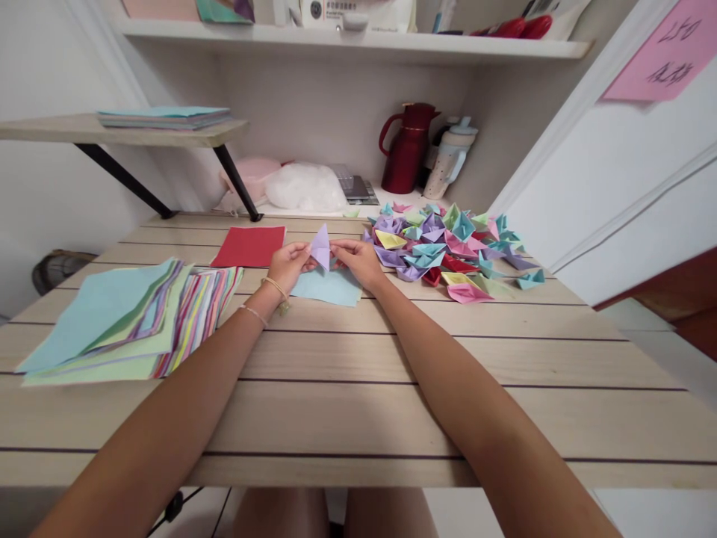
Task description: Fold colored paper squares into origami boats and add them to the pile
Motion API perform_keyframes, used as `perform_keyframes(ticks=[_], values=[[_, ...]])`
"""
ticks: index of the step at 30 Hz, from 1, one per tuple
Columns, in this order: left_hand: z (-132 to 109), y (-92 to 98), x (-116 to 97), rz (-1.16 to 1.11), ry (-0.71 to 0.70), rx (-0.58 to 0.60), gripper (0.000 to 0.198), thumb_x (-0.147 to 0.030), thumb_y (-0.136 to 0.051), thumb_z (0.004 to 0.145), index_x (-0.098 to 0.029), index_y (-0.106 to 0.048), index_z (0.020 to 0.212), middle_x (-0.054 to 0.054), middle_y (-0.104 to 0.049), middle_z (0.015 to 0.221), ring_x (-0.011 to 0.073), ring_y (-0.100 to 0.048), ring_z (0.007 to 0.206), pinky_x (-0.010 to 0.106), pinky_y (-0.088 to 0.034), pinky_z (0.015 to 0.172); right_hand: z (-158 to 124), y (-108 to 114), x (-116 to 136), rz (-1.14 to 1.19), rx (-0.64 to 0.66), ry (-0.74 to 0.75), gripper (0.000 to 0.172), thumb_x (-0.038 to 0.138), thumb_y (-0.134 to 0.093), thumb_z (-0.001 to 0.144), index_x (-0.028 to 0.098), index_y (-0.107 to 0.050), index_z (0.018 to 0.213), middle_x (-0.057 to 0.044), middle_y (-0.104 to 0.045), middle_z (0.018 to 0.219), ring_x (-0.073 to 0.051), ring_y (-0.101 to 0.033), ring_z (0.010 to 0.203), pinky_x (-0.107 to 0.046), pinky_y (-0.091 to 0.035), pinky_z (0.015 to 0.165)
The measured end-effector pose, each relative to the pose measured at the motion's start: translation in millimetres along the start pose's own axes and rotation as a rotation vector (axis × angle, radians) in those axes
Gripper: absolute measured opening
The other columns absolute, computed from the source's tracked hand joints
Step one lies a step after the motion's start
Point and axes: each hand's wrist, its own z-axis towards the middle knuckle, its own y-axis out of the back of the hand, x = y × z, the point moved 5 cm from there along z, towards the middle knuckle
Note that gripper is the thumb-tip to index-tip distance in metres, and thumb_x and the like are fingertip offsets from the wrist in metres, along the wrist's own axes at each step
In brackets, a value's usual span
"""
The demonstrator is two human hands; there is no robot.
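Note:
Between my two hands is a folded purple paper (320,248), its pointed tip upward. My left hand (288,265) pinches its left side, and my right hand (360,261) grips it from the right with the fingertips. Below them a light blue paper sheet (330,290) lies flat on the table. A red paper sheet (249,246) lies just left of my left hand. To the right of my right hand spreads a heap of folded paper boats (429,250) in purple, blue, pink, yellow, green and red.
A fanned stack of coloured paper (106,314) lies on the left of the wooden table (347,418). A small raised shelf (50,128) with more paper stands behind it. At the back are a dark red jug (408,153), a tumbler (448,161) and a white plastic bag (305,187).

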Motion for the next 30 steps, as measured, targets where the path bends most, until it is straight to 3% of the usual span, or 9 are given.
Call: perform_keyframes(ticks=[14, 22, 30], values=[[-0.7, 1.0, -1.1, 0.043, -0.029, 0.036, 0.025, -0.027, -0.076, 0.066, -0.012, -0.063, 0.081, -0.001, -0.065, 0.06, 0.0065, -0.057, 0.052, 0.019, -0.049, 0.058, 2.6, 5.5, -7.6, 0.015, 0.047, -0.057, 0.024, 0.029, -0.072, 0.065, 0.016, -0.07, 0.085, -0.002, -0.07, 0.074, -0.009, -0.059, 0.056, -0.021, -0.047, 0.056], [-2.4, -2.1, -1.8, 0.08, -0.049, 0.06, 0.028, -0.03, -0.077, 0.063, -0.013, -0.063, 0.08, 0.0, -0.066, 0.063, 0.008, -0.059, 0.053, 0.023, -0.053, 0.061, 0.8, 1.2, -4.2, 0.002, 0.042, -0.097, 0.011, 0.021, -0.064, 0.063, 0.014, -0.067, 0.071, 0.002, -0.064, 0.059, -0.009, -0.056, 0.054, -0.021, -0.047, 0.057], [-2.3, -0.3, -2.0, 0.094, -0.071, 0.055, 0.031, -0.036, -0.077, 0.062, -0.013, -0.065, 0.081, 0.003, -0.069, 0.07, 0.0098, -0.061, 0.059, 0.023, -0.053, 0.062, 0.1, 0.2, -6.3, 0.033, 0.164, -0.087, 0.025, 0.02, -0.071, 0.062, 0.014, -0.07, 0.086, 0.0, -0.069, 0.07, -0.01, -0.059, 0.061, -0.022, -0.048, 0.064]])
